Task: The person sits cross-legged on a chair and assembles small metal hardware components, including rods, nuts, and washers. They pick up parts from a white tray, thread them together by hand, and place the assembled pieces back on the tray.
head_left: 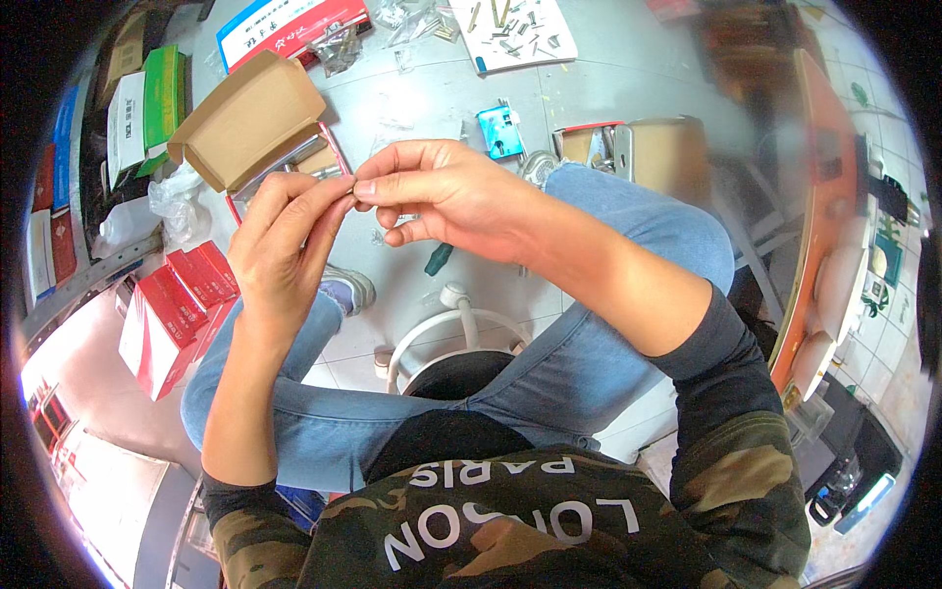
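Observation:
My left hand [278, 236] and my right hand [446, 196] meet fingertip to fingertip above the floor in front of me. Both are closed in a pinch on something tiny, mostly hidden by the fingers, so its kind cannot be made out. Just beyond my left hand stands a cardboard box [245, 116] with its lid up and metal pieces inside. Below my right hand a dark green handle [439, 259] lies on the floor. A small teal box [501, 133] is farther off, past the right hand.
A white board [520, 39] bearing several small metal parts lies at the far side, beside clear plastic bags [417, 20]. Another opened box [667, 152] sits by my right knee. Red-and-white boxes [162, 329] and a shelf are at the left; an orange-edged table [819, 177] stands at the right.

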Demonstrator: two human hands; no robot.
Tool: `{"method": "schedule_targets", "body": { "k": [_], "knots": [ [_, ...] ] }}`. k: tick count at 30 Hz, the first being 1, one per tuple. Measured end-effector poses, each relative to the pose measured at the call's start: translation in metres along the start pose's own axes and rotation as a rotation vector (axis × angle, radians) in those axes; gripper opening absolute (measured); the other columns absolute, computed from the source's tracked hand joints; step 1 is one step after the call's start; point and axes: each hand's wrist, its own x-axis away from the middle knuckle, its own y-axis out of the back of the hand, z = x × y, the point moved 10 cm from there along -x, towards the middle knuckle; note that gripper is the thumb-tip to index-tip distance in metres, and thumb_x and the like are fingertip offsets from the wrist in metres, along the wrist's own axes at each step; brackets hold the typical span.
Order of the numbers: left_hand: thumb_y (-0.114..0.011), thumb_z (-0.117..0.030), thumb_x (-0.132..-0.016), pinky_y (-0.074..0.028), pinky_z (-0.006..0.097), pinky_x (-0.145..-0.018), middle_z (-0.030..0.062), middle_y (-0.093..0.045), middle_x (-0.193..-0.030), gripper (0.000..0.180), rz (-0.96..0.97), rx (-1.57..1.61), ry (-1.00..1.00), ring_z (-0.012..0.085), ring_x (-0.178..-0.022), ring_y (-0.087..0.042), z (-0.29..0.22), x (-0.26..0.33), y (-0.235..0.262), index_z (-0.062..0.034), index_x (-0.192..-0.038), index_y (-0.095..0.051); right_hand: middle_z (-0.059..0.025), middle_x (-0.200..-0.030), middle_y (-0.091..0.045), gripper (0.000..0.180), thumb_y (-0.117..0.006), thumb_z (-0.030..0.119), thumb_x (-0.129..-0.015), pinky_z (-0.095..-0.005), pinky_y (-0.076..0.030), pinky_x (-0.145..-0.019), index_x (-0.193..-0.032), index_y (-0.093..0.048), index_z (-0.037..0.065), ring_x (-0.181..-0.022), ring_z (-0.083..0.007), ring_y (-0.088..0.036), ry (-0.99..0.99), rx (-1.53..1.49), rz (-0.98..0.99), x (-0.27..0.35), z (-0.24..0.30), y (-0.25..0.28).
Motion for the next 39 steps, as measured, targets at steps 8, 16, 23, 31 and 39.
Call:
{"method": "schedule_targets", "body": {
  "k": [8,16,23,31,39],
  "knots": [
    [-0.065,0.004,-0.065,-0.042,0.025,-0.052,0.0067,-0.053,-0.070,0.022,-0.023,-0.016,-0.017,0.0160,-0.061,-0.053,-0.003,0.000,-0.004,-0.0019,-0.086,-0.062,-0.0019,-0.083,-0.057,0.014,-0.057,0.015,-0.081,-0.0246,-0.047,-0.064,-0.091,-0.057,0.004,-0.068,-0.0078,-0.051,0.004,0.096,-0.052,0.004,0.004,0.007],
    [-0.065,0.005,-0.065,-0.043,0.025,-0.052,0.0070,-0.053,-0.071,0.022,-0.021,-0.021,-0.018,0.0166,-0.061,-0.053,-0.003,-0.001,-0.001,-0.0016,-0.086,-0.062,-0.0033,-0.083,-0.058,0.015,-0.057,0.013,-0.081,-0.0263,-0.047,-0.064,-0.091,-0.057,0.003,-0.069,-0.0086,-0.052,-0.023,0.006,-0.018,0.001,-0.001,0.001],
    [-0.065,0.005,-0.065,-0.043,0.025,-0.052,0.0072,-0.053,-0.071,0.021,-0.024,-0.020,-0.024,0.0167,-0.062,-0.054,-0.004,-0.002,0.001,-0.0011,-0.085,-0.062,-0.0040,-0.084,-0.058,0.016,-0.057,0.014,-0.082,-0.0264,-0.048,-0.064,-0.093,-0.057,0.002,-0.070,-0.0094,-0.053,-0.074,-0.070,0.037,0.000,-0.005,-0.004],
    [-0.065,0.004,-0.066,-0.043,0.025,-0.052,0.0073,-0.054,-0.072,0.021,-0.018,-0.030,-0.044,0.0162,-0.062,-0.054,-0.006,-0.001,0.001,-0.0009,-0.085,-0.062,-0.0053,-0.086,-0.058,0.018,-0.056,0.015,-0.082,-0.0261,-0.049,-0.064,-0.095,-0.056,0.002,-0.071,-0.0098,-0.053,-0.021,0.001,0.014,0.001,0.000,-0.002],
    [-0.065,0.005,-0.066,-0.044,0.025,-0.052,0.0074,-0.054,-0.072,0.021,-0.018,-0.030,-0.053,0.0160,-0.062,-0.054,-0.008,-0.002,0.001,-0.0005,-0.086,-0.062,-0.0061,-0.082,-0.059,0.018,-0.057,0.019,-0.081,-0.0290,-0.046,-0.065,-0.088,-0.058,0.002,-0.074,-0.0133,-0.054,0.036,0.052,-0.020,0.001,0.004,-0.001]
  ]
}}
